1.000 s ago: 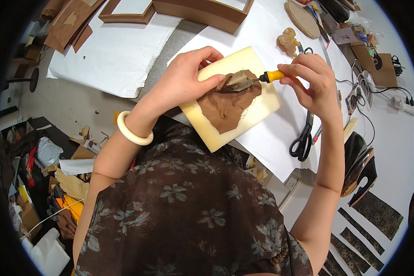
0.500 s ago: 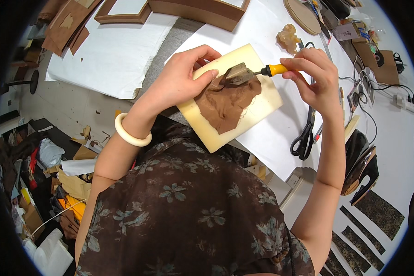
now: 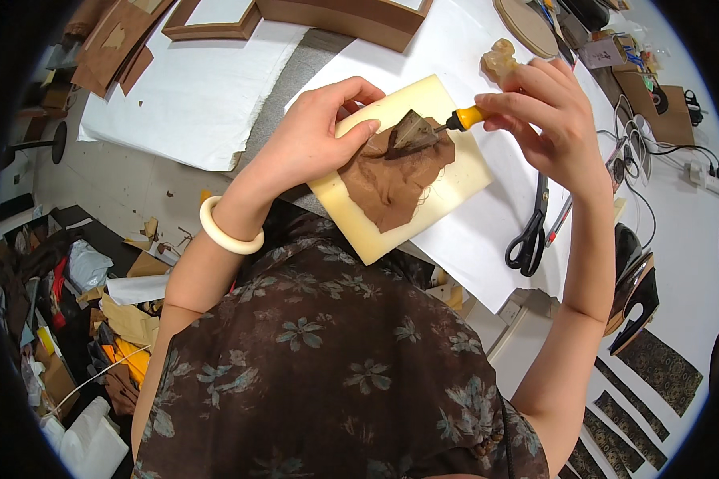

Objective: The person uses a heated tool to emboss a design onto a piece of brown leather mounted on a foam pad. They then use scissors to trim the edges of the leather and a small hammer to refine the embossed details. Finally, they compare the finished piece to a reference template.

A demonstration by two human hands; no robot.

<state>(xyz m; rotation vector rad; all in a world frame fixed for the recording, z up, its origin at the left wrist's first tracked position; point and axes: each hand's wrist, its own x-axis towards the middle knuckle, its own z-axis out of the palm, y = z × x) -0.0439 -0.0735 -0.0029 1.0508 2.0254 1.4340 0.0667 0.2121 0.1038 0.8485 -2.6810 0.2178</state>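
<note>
My left hand (image 3: 323, 128) grips the upper left edge of a pale yellow foam block (image 3: 367, 249), its thumb lying on top. On the block rests a wrinkled brown piece of cloth or leather (image 3: 387, 191) with ragged edges and loose threads. A dark, glossy, angular flap or piece (image 3: 413, 134) sits at its upper part. In its fingers my right hand (image 3: 547, 120) holds a tool with a yellow and black handle (image 3: 465, 119). The tool's thin metal shaft reaches the right side of the dark piece; its tip cannot be made out.
Black-handled scissors (image 3: 529, 243) lie right of the block on white paper, beside a slim red-tipped pen or tool (image 3: 553, 231). An amber-coloured lump (image 3: 499, 61) sits beyond my right hand. Brown frames (image 3: 339, 22) stand at the back; cluttered scraps (image 3: 128, 319) fill the lower left.
My right hand has shifted slightly right and away from me, tilting the tool's handle more upward. The dark piece has turned a little. My left hand and the block stay in place.
</note>
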